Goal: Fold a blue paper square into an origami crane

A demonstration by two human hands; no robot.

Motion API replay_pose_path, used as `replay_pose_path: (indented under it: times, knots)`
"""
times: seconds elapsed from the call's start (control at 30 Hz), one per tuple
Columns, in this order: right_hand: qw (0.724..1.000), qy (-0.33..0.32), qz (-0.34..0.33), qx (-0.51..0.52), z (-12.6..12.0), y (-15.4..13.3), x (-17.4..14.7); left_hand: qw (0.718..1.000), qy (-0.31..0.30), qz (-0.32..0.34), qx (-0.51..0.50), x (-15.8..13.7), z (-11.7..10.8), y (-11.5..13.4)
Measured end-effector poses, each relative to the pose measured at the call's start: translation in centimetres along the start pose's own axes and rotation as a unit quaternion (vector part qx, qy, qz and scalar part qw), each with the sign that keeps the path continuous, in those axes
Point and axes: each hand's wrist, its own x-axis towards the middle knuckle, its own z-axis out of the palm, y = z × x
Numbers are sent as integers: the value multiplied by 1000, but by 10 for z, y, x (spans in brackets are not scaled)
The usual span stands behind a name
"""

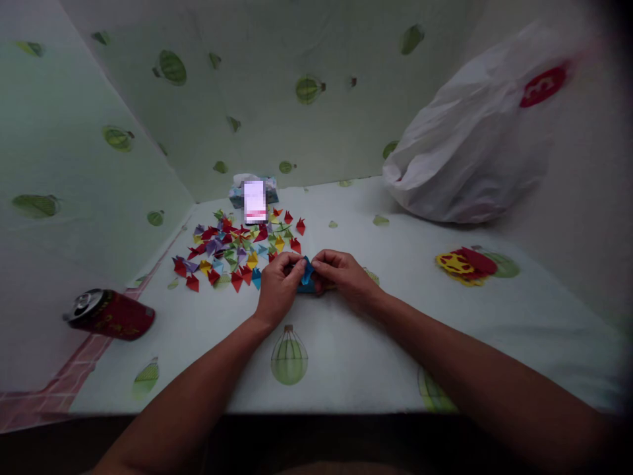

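Note:
Near the middle of the table, my two hands hold a small piece of folded blue paper (307, 269) between them. My left hand (277, 284) pinches its left side with thumb and forefinger. From the right, my right hand (346, 274) grips the other edge the same way. More blue shows below the fingers, and I cannot tell whether it belongs to the same piece. Just beyond my left hand spreads a pile of folded paper cranes (236, 280) in red, yellow, green, purple and blue.
Behind the cranes, a lit phone (255, 201) stands against a tissue box (236, 195). A dark red drink can (116, 315) is at the left edge. On the right are yellow and red cut-out pieces (465, 264) and a big white plastic bag (459, 152) by the wall.

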Motion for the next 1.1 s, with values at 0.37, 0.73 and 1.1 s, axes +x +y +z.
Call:
replay_pose_path:
  times: [0.37, 0.73, 1.1]
  knots:
    - [1000, -3, -12, -24, 0, -2, -2, 996, 6, 58, 71, -4, 2, 0]
    - [981, 21, -95, -169, -2, -3, 3, 999, -24, 21, 40, -5, 1, 3]
    - [963, 54, -137, -227, -2, 2, 3, 999, -22, 21, 31, -3, 2, 3]
